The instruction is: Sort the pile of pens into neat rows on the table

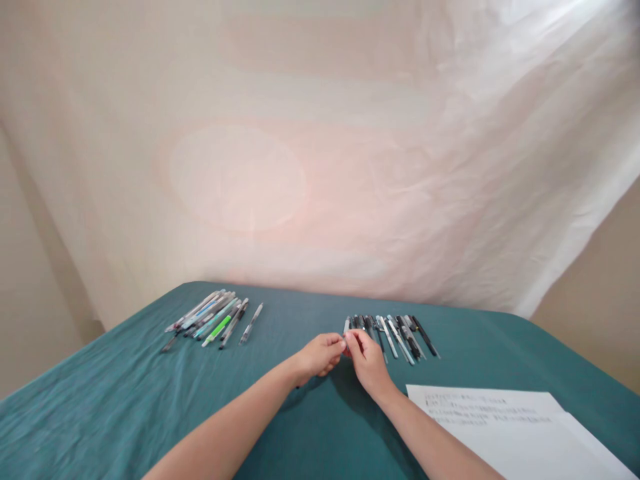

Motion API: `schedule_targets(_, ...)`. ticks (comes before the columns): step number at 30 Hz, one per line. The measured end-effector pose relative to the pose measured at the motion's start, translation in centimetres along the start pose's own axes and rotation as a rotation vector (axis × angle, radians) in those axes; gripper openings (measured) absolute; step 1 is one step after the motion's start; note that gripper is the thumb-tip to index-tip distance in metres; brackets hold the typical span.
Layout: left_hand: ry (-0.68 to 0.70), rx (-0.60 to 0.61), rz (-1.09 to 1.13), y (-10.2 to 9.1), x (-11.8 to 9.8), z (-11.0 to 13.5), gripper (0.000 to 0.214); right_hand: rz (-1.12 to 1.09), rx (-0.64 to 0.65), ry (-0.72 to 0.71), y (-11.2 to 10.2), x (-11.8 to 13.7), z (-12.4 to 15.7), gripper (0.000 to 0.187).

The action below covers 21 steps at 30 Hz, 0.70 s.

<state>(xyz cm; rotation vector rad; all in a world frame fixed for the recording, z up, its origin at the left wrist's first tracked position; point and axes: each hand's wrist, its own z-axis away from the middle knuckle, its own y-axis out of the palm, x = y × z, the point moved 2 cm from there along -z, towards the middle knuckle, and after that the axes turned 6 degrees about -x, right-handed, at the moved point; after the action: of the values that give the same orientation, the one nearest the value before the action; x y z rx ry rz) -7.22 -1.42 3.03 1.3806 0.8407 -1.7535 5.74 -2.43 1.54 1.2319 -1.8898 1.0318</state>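
Note:
My left hand (321,355) and my right hand (367,361) meet fingertip to fingertip above the middle of the table. Both are closed in a pinch on a slim pen, mostly hidden by the fingers; a dark end seems to show below my left wrist. Just beyond my right hand lies a row of pens (395,338), mostly black, grey and pale blue, side by side. Part of that row is covered by my right hand. To the left is a heaped group of pens (207,317), among them a bright green pen (217,331). A single clear pen (251,324) lies apart on that group's right side.
White sheets of paper (505,440) with lines of handwriting lie at the front right, beside my right forearm. A dark green cloth (125,393) covers the table and is wrinkled at the left. Behind the table's far edge hangs a pale sheet (320,167).

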Motion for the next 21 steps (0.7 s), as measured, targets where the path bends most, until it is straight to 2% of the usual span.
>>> schedule_targets(12,0.002,-0.001,-0.063,-0.15,0.32,0.02,0.040,0.065,0.017,-0.023,-0.06,-0.14,0.07,0.030)
schedule_targets(21,-0.008,-0.010,-0.042,-0.16,0.87,-0.02,0.043,0.001,-0.004,0.012,0.00,-0.08,0.02,0.031)
